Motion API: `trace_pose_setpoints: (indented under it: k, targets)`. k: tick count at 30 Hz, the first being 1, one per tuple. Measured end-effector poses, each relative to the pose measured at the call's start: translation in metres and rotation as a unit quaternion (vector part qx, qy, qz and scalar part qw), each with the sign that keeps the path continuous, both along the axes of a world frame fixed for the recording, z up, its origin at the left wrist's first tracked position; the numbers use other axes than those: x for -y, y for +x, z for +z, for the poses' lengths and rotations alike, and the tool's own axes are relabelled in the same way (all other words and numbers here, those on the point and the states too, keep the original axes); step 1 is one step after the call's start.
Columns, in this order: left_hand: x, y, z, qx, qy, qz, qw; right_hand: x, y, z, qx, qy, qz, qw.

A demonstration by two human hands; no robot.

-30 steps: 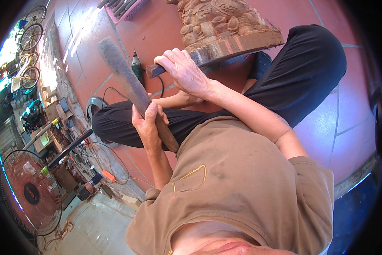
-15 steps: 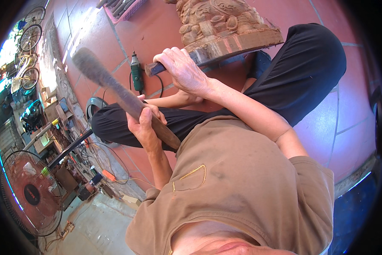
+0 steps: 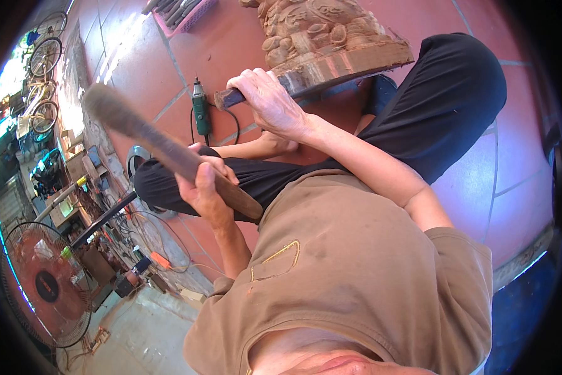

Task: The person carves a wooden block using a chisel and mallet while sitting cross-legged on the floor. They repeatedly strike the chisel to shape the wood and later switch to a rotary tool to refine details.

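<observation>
My left hand (image 3: 204, 187) is wrapped around the thick handle of a wooden mallet (image 3: 144, 136). Its club-like head is raised over my left knee, pointing to the far left, and the butt end rests near my shirt. My right hand (image 3: 272, 103) grips a dark chisel (image 3: 231, 98), whose battered striking end sticks out to the left of the fingers. Beyond that hand lies the thick flat base of a carved wooden sculpture (image 3: 331, 34). Where the chisel's tip meets the base, I cannot make out.
A green corded rotary tool (image 3: 200, 112) lies on the red tiled floor (image 3: 149, 69). At the top, a pink basket (image 3: 184, 25) holds several tools. A standing fan (image 3: 46, 284) and clutter line the left. My crossed legs in black trousers (image 3: 449, 94) frame the work.
The mallet's head has swung to the left and a little lower, and my left hand has shifted slightly left with it. My right hand with the chisel stays nearly still.
</observation>
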State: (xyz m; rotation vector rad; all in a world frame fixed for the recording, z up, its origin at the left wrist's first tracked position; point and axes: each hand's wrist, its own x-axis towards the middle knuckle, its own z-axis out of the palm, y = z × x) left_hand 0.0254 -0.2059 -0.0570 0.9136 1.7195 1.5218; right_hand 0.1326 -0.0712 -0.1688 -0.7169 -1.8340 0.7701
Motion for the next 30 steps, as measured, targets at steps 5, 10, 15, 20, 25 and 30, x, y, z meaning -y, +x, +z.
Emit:
trace_pose_setpoints:
  k: [5, 10, 15, 20, 25, 30]
  targets:
    - [0.002, 0.005, -0.019, -0.051, -0.097, -0.036, 0.993, 0.001, 0.000, 0.001, -0.004, 0.000, -0.002, 1.000]
    - [0.003, -0.002, -0.016, 0.018, -0.145, -0.061, 0.987, -0.001, 0.002, 0.003, -0.002, -0.004, 0.014, 1.000]
    - [0.002, -0.005, -0.010, 0.046, -0.084, -0.004, 0.995, -0.002, 0.004, 0.001, -0.033, -0.005, -0.005, 0.999]
    - [0.007, -0.006, -0.013, 0.044, -0.110, 0.006, 0.993, 0.001, 0.002, 0.003, 0.019, 0.028, -0.003, 0.999]
    - [0.004, -0.002, -0.019, 0.052, -0.126, -0.011, 0.991, -0.001, 0.000, 0.002, 0.033, 0.011, -0.002, 0.999]
    - [0.002, -0.001, -0.018, 0.050, -0.114, -0.019, 0.992, -0.001, -0.002, -0.001, 0.054, 0.029, 0.002, 0.998]
